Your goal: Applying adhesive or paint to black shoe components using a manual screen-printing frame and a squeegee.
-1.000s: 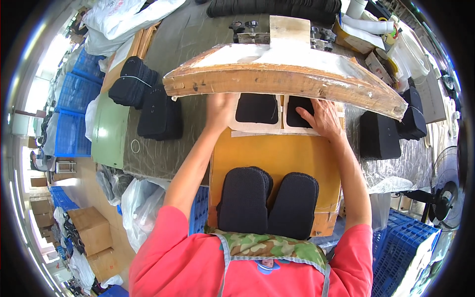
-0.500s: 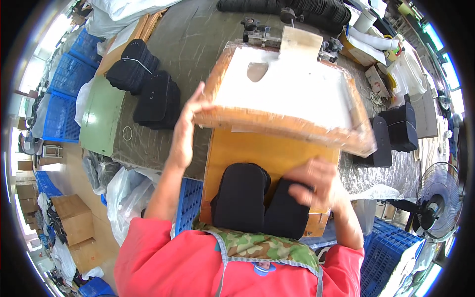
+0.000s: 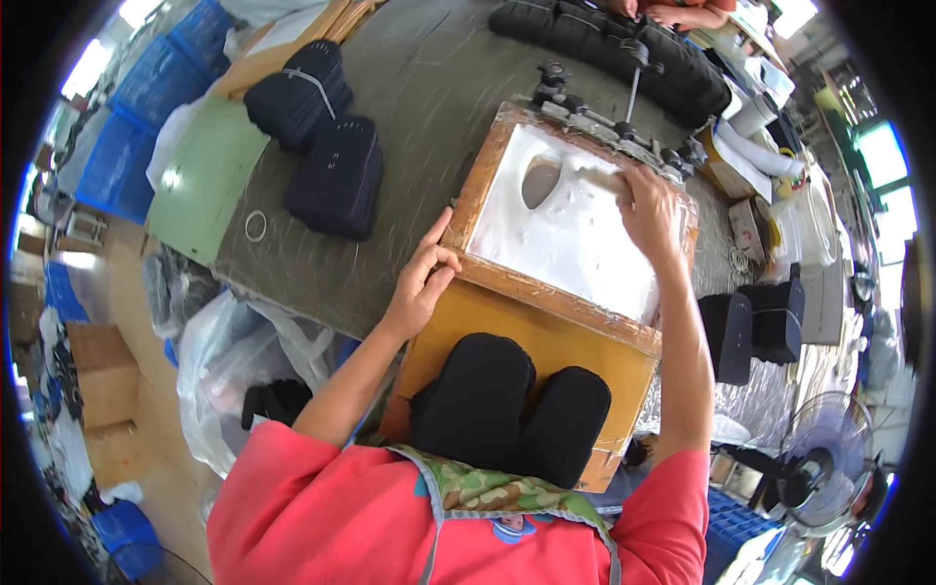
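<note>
— So where does the wooden-framed screen [image 3: 570, 229] lie?

— Flat on the grey-green table [image 3: 419, 107], its near edge over the far end of the orange board [image 3: 546, 336]. Its white mesh faces up, with an oval see-through patch toward the far left corner of the frame.

— And the hands?

— Both are on that frame. The left hand [image 3: 421, 283] rests at the frame's near left corner: the fingers lie close together and curl over the wooden rail, the thumb alongside on the outer edge. The right hand [image 3: 648, 210] lies on the white mesh close to the frame's far right side, palm down, fingers slightly spread and pressing flat; the fingertips point toward the far rail.

— Anything at the far rail?

— A row of dark metal clamps [image 3: 609, 122] sits along it, touching the frame's far edge.

— What lies near the frame otherwise?

— Just beyond its near edge, on the orange board, two black rounded pieces [image 3: 512, 409] lie side by side, touching each other. Left of the frame, well apart from it on the table, sit two stacks of dark fabric pieces [image 3: 322, 136], one banded with a white strip. A small white ring [image 3: 255, 226] lies on the green sheet further left. Right of the frame stand more black pieces [image 3: 756, 331] on a crinkled silver covering.

— And below the frame's left corner?

— Clear plastic bags [image 3: 234, 361] beside the table.
</note>
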Available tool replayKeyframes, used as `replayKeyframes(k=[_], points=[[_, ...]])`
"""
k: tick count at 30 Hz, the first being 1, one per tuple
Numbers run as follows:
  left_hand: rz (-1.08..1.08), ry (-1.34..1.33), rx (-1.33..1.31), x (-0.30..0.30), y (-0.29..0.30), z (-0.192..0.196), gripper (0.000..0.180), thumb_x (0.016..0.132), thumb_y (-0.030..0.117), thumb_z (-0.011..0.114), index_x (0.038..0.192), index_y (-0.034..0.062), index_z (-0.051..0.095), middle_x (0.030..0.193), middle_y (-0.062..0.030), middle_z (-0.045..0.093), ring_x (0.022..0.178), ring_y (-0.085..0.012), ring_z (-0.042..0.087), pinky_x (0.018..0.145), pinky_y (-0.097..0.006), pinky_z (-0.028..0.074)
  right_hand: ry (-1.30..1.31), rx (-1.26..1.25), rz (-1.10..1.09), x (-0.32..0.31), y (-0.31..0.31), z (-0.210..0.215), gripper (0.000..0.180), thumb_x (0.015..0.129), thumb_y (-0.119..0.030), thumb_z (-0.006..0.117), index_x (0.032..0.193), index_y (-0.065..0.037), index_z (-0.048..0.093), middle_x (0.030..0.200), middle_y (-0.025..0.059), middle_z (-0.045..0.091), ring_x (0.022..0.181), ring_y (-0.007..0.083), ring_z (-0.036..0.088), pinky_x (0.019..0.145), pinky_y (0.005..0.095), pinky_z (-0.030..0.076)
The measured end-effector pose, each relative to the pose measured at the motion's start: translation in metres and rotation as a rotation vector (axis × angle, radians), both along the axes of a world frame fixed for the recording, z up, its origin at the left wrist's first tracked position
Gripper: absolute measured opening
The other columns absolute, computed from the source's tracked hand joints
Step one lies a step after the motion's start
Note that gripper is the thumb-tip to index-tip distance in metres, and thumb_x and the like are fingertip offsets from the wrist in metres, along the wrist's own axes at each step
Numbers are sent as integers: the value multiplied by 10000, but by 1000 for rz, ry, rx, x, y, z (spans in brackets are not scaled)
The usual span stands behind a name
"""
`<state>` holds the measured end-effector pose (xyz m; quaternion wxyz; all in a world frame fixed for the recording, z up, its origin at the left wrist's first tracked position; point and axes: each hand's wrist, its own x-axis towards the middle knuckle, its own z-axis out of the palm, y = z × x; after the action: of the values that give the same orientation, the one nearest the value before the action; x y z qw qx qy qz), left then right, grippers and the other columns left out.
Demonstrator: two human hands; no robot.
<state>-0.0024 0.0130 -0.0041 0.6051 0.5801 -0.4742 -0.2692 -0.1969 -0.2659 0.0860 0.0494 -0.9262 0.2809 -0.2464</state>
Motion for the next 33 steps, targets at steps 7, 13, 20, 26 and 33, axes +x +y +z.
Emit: replayKeyframes(k=[7,13,20,26,33], points=[[6,10,-17,-1,-1,1,76,924,104,515,885,63,567,1587,-186,286,1198,-160,494,946,-305,394,-32,164,238,10,57,5,211,803,6,642,1006,-42,673,882,108,646,840,293,631,729,382,503],[14,-20,-20,1,-1,3,74,922,104,521,889,67,576,1590,-184,281,1274,-191,466,1001,-318,368,-143,-36,202,58,31,-6,218,813,3,627,1023,-37,671,917,108,668,843,314,632,721,405,509],[26,25,-69,0,-3,-2,69,923,101,529,887,75,582,1585,-170,300,1299,-199,458,1010,-319,364,118,248,120,-54,35,22,205,800,3,641,977,-80,702,886,82,686,838,284,651,738,382,528],[26,27,-28,0,-3,-1,79,928,92,528,873,78,582,1587,-160,300,1185,-130,498,929,-287,397,-15,61,-207,-44,-2,2,200,845,-22,572,1000,-74,688,901,111,668,867,316,634,775,407,504],[5,68,-31,0,-3,-4,84,945,112,523,892,80,579,1590,-165,289,1000,-68,500,863,-255,398,81,239,-58,-82,78,13,195,820,-52,628,1009,-86,662,906,112,667,852,308,639,759,405,504]])
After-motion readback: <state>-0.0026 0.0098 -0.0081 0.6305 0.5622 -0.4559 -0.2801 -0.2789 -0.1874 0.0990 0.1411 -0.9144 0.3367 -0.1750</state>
